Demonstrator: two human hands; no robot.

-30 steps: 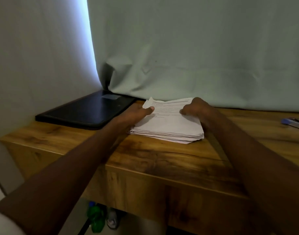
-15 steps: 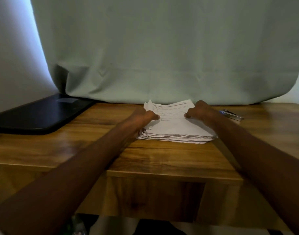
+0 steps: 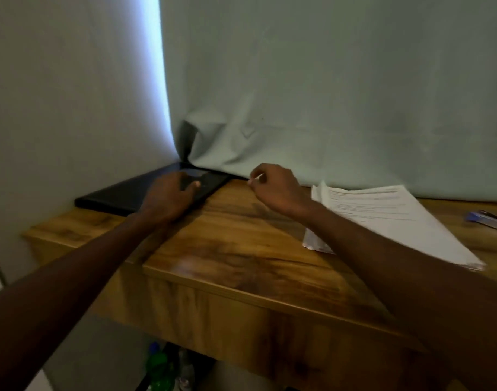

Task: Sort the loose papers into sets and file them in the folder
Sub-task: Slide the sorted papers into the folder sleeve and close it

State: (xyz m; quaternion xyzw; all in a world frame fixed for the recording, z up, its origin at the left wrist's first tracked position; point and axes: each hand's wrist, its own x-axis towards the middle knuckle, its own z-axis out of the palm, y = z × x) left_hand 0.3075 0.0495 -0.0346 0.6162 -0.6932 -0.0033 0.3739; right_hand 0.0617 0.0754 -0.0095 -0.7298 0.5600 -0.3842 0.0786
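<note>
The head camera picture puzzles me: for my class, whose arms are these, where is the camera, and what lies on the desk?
No machine here: a person wears a camera on the head, looking down at their own two arms. The left hand rests on a flat black folder at the back left of the wooden desk. The right hand hovers above the wood, fingers curled; whether it pinches anything is unclear. A stack of white printed papers lies to the right, untouched, with a blue pen beyond it.
</note>
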